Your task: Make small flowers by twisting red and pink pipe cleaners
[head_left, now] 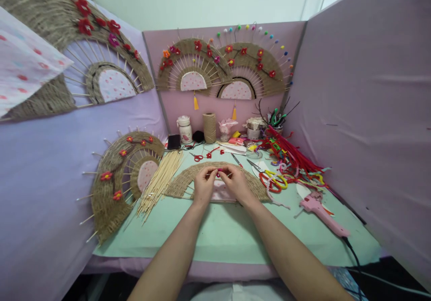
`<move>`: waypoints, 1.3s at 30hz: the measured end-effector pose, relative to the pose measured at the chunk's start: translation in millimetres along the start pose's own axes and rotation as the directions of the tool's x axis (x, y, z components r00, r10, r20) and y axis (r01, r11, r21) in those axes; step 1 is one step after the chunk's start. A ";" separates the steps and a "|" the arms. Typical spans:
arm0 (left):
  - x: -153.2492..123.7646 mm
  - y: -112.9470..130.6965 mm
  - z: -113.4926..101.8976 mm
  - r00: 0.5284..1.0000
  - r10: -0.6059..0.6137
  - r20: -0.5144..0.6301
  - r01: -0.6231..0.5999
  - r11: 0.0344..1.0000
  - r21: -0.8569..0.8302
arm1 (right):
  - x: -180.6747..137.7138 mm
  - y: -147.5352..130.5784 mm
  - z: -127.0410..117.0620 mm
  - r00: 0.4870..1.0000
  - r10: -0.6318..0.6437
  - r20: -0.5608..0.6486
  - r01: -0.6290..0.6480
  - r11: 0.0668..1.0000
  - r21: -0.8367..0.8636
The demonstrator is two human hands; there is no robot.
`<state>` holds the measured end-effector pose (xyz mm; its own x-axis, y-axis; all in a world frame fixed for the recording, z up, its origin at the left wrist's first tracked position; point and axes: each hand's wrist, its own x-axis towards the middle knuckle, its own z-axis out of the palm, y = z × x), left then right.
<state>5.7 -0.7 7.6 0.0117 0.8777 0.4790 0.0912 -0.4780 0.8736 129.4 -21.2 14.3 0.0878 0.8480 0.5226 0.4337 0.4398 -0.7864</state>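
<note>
Both of my hands meet in front of me, over a half-round twine fan (178, 182) that lies on the table. Between the fingertips of my left hand (204, 185) and my right hand (235, 182) is a small magenta pipe-cleaner piece (219, 170), pinched from both sides. Its exact shape is mostly covered by my fingers. Below the hands shows the fan's pale pink spotted centre (222, 192). Small red pipe-cleaner flowers (209, 155) lie just beyond the fan.
Left of the fan lies a bundle of thin sticks (160, 182). On the right are yellow-handled scissors (279, 179), red pipe cleaners (296, 150) and a pink glue gun (325, 215) with its cord. Small red scissors (198, 157) and a twine spool (209, 128) stand farther back. Finished fans hang on the partitions.
</note>
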 end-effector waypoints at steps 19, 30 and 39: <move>3.7 3.2 -4.9 0.985 -0.153 0.076 0.161 0.980 -0.113 | 6.3 5.0 -10.2 0.992 0.114 0.061 -0.118 0.991 0.066; 2.2 -2.6 -1.9 0.944 -0.197 0.266 0.218 0.975 -0.051 | 8.0 5.7 -15.7 0.979 0.167 0.117 -0.189 0.957 0.220; 3.0 4.7 -1.9 0.978 -0.198 0.067 0.208 0.953 -0.221 | -1.5 -15.4 -14.8 0.944 -0.316 -0.090 0.307 0.946 -0.104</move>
<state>4.3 -0.4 13.3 0.0597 0.9553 0.2896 -0.1312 -0.2801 0.9510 135.8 -33.6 30.5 0.0268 0.6353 0.7718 0.5305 0.6454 -0.5496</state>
